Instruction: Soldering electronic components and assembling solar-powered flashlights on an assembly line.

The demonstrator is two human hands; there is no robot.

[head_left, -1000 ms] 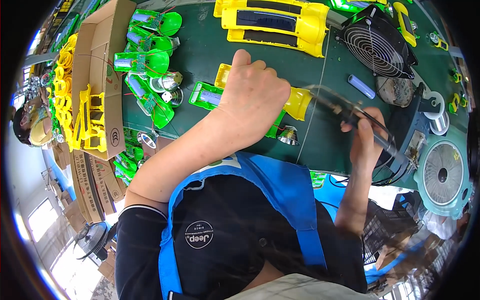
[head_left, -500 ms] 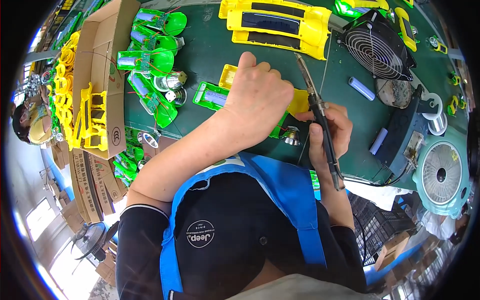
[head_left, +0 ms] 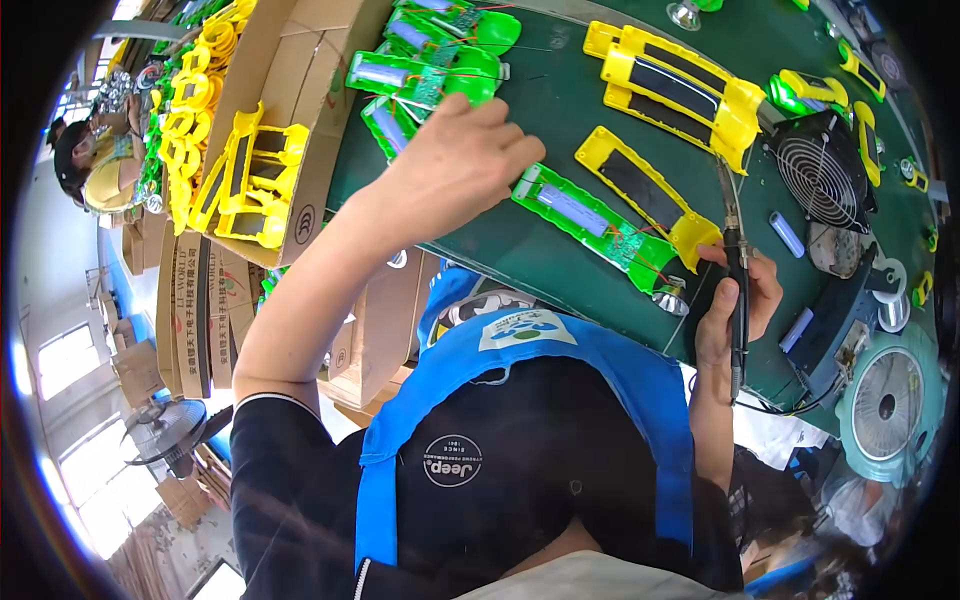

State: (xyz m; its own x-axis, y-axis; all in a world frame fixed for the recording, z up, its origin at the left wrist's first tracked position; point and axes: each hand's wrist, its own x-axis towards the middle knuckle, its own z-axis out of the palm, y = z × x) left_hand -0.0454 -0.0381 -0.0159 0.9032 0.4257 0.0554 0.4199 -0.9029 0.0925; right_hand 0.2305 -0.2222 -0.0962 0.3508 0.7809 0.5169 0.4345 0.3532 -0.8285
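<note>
My left hand (head_left: 455, 165) reaches over the group of green flashlight housings (head_left: 470, 70) at the left, its fingers curled down. What lies under the fingertips is hidden. In my closed right hand (head_left: 745, 300) is a soldering iron (head_left: 735, 250), tip pointing away from me. Between my hands lies an open green flashlight housing (head_left: 600, 222), holding a blue cylindrical battery (head_left: 572, 208), a small circuit board (head_left: 630, 250) and red wires. A silvery reflector (head_left: 670, 294) sits at its near right end. Just beyond rests a yellow casing with a dark panel (head_left: 645, 190).
Stacked yellow casings (head_left: 665, 85) lie farther back. At right are a black fan with a wire guard (head_left: 820, 175), a loose battery (head_left: 787, 235), a solder spool (head_left: 892, 312) and a teal fan (head_left: 887, 405). A cardboard box (head_left: 290, 90) with yellow frames borders the left.
My left hand has moved left from the middle housing to the group of green housings, uncovering the middle one. The view has shifted. My right hand still holds the soldering iron.
</note>
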